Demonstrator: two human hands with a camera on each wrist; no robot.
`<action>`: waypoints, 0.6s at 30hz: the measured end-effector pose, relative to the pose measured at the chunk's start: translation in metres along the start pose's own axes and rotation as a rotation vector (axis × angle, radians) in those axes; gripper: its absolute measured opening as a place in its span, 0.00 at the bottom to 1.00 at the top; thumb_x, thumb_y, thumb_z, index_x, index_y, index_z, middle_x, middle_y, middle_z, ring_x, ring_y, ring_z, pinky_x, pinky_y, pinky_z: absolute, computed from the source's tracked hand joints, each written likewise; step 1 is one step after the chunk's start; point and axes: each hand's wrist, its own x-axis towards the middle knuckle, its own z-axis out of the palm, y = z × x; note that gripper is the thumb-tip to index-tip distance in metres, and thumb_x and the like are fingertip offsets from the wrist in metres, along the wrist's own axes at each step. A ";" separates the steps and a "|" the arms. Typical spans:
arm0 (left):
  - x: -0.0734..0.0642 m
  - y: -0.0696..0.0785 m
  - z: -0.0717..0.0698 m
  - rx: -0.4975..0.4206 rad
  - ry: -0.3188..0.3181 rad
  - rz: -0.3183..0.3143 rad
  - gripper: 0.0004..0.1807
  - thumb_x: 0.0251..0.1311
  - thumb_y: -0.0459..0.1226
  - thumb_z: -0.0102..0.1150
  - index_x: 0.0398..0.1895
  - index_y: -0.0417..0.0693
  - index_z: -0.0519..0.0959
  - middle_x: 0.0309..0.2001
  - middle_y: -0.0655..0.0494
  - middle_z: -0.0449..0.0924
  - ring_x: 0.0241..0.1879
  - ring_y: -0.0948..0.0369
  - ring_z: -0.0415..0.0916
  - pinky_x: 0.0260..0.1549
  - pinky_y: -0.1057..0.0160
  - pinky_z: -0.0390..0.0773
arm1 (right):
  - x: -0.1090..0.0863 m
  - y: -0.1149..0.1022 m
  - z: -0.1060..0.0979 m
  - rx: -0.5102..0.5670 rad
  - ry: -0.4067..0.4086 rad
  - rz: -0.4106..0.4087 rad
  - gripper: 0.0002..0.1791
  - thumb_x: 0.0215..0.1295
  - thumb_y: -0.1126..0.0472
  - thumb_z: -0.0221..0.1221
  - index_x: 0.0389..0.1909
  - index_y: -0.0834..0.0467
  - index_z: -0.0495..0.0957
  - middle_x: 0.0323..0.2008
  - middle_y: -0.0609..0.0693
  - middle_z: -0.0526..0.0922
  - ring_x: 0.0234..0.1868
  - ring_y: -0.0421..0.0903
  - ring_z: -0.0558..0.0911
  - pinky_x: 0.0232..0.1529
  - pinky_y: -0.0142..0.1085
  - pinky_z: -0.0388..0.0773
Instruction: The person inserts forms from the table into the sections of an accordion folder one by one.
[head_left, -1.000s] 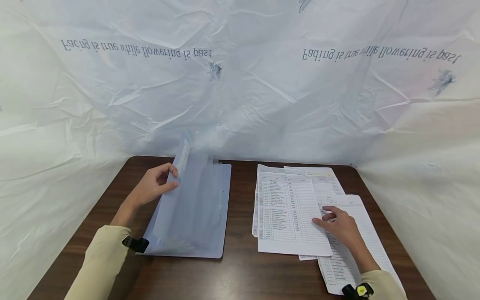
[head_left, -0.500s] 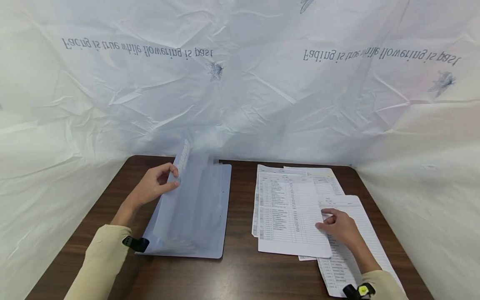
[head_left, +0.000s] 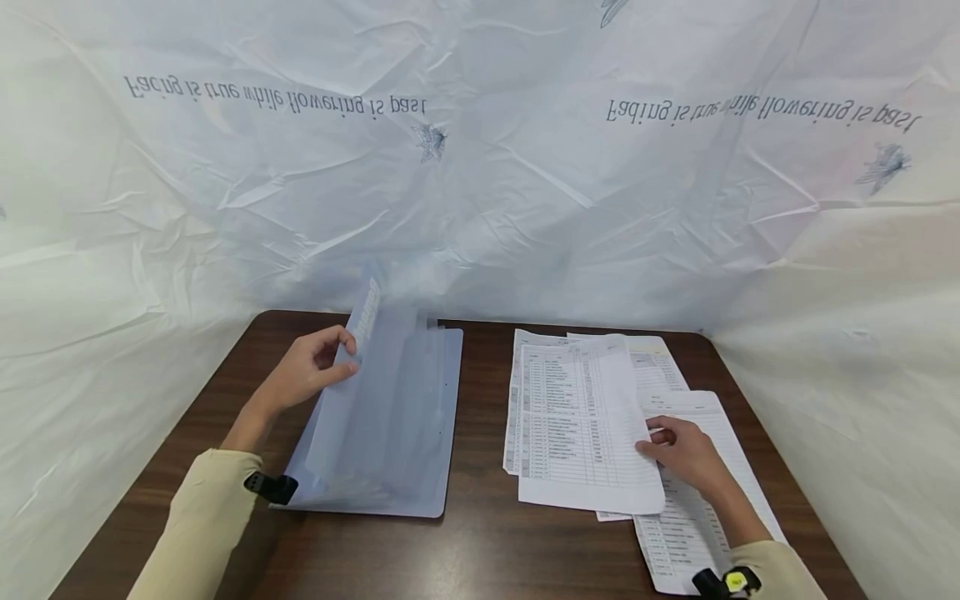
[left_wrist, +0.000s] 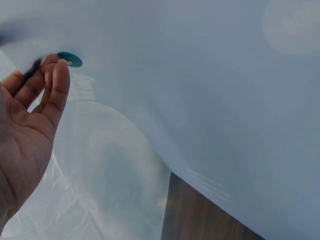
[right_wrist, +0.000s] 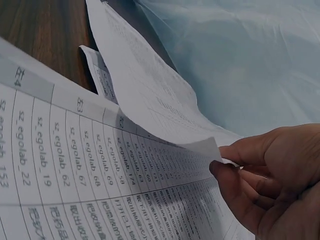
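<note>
On the left of the table lies a pale blue translucent plastic file folder (head_left: 401, 417), its cover raised at an angle. My left hand (head_left: 300, 371) pinches the edge of that cover; in the left wrist view a teal round snap button (left_wrist: 74, 59) sits at the fingertips. To the right, a printed sheet of paper (head_left: 581, 487) tops a loose pile, its right side lifted and bowed. Between thumb and fingers my right hand (head_left: 684, 457) pinches the right edge of this sheet. The right wrist view shows the lifted sheet (right_wrist: 155, 95) curving over other printed pages.
More printed sheets (head_left: 686, 546) lie under and around my right forearm, overlapping the pile. Another page (head_left: 660, 354) sticks out at the back. The dark wooden table (head_left: 487, 550) is enclosed by white plastic sheeting (head_left: 480, 208) behind and on both sides.
My right hand has drawn slightly to the right and taken hold of the top sheet's edge, and that sheet has lifted and bowed. The left hand and folder have stayed put.
</note>
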 end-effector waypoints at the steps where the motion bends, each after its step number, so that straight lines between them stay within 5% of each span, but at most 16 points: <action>1: 0.000 0.000 0.000 0.000 0.001 -0.003 0.09 0.64 0.31 0.66 0.42 0.47 0.75 0.34 0.52 0.73 0.25 0.63 0.70 0.25 0.64 0.73 | -0.001 -0.001 -0.001 0.007 -0.001 0.002 0.29 0.64 0.60 0.68 0.61 0.71 0.74 0.42 0.60 0.84 0.36 0.48 0.81 0.34 0.38 0.77; 10: 0.000 -0.003 0.000 -0.001 0.006 0.002 0.09 0.64 0.31 0.65 0.42 0.48 0.75 0.33 0.53 0.73 0.24 0.63 0.68 0.25 0.64 0.72 | -0.007 -0.007 -0.007 0.023 0.039 -0.016 0.28 0.66 0.60 0.67 0.62 0.69 0.73 0.47 0.67 0.84 0.40 0.51 0.84 0.38 0.43 0.80; 18: -0.001 -0.002 -0.002 0.015 0.010 0.012 0.10 0.64 0.31 0.66 0.42 0.50 0.75 0.31 0.55 0.72 0.22 0.63 0.65 0.24 0.64 0.70 | -0.010 -0.012 -0.011 0.097 0.103 -0.071 0.25 0.66 0.63 0.66 0.62 0.68 0.74 0.43 0.63 0.87 0.36 0.45 0.85 0.32 0.33 0.77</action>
